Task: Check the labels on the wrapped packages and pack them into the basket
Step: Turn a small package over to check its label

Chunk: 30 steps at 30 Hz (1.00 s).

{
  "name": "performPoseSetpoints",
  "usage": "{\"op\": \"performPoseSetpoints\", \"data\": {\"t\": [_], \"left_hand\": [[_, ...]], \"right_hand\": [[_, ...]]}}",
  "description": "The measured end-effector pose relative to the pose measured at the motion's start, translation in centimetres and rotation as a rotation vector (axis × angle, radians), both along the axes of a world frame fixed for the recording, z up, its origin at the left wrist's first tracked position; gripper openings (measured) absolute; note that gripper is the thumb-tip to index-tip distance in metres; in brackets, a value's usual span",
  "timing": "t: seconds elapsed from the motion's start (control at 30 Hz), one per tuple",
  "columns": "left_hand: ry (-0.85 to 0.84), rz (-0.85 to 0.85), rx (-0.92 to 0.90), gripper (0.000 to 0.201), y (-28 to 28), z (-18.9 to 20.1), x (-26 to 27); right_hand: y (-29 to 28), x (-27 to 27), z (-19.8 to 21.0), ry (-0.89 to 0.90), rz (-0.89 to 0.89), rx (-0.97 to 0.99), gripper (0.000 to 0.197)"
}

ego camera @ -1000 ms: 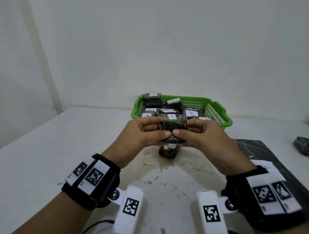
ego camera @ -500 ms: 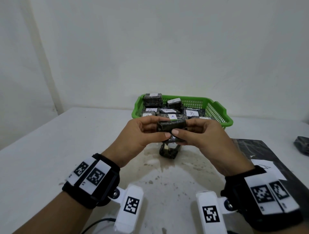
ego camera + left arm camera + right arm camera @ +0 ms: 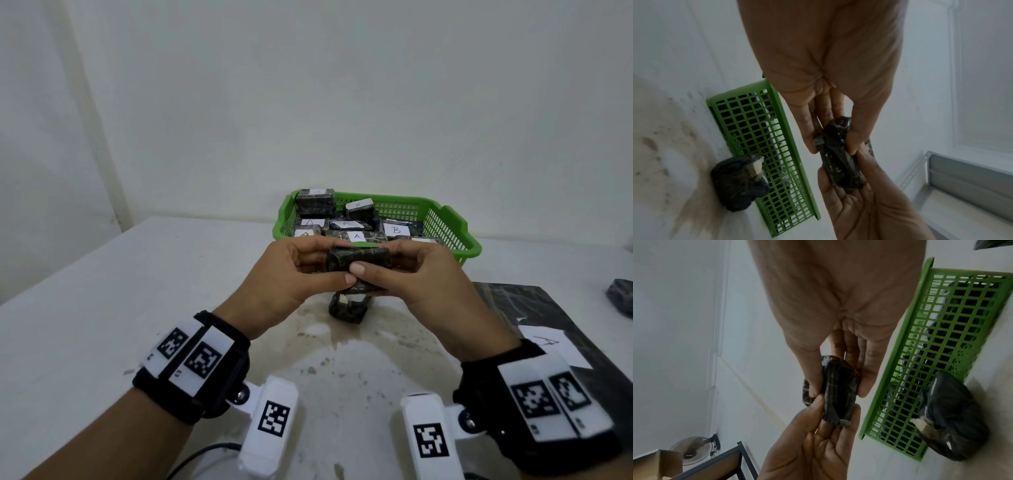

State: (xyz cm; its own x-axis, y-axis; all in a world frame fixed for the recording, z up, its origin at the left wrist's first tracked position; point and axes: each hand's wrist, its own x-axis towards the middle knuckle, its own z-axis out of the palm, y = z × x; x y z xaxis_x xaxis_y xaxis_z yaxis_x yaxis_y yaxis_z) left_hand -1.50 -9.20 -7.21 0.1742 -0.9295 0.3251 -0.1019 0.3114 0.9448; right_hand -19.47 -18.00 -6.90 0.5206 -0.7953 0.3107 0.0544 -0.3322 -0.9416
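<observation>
Both hands raised over the white table [image 3: 102, 308], meeting at mid-air. Left hand [image 3: 291, 274] and right hand [image 3: 411, 277] share one dark wrapped package [image 3: 359, 260]: each pinches an end between thumb and curled fingers, thumbs on the near face and touching tip to tip. No label shows on the held package from any view.

Just beyond the knuckles: green basket [image 3: 455, 226], its near rim level with the fingertips, already crowded with wrapped packages bearing white labels marked A and B. One package [image 3: 315, 202] sits stacked high at the basket's far-left corner, topping the rim. Open room inside lies toward the right-hand end, along the mesh wall.

Directly below the hands, a second wrapped package [image 3: 347, 308] on the table, touching or just short of the basket's near wall; a pale patch shows at its end.

Right of the right wrist: dark sheet [image 3: 548, 308] with a loose label [image 3: 551, 346] marked A. Another dark package [image 3: 620, 301] at the far right edge.
</observation>
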Motion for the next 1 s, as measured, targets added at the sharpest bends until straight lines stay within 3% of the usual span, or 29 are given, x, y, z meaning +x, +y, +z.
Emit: {"op": "performPoseSetpoints", "data": {"t": [0.2,0.67,0.87,1.0], "left_hand": [[0.005,0.004,0.005,0.039,-0.01,0.11,0.41],[0.054,-0.013,-0.004,0.038,-0.02,0.32,0.64],[0.039,-0.023,-0.019,0.039,-0.02,0.24,0.39],[0.022,-0.013,-0.038,0.039,-0.01,0.16,0.65]], "right_hand": [[-0.39,-0.62,0.38,0.056,0.098,0.058,0.031],[-0.52,-0.87,0.41,0.016,0.134,0.081,0.027],[-0.43,-0.74,0.43,-0.031,0.088,0.094,0.038],[-0.35,-0.53,0.2,-0.002,0.063,0.045,0.031]]}}
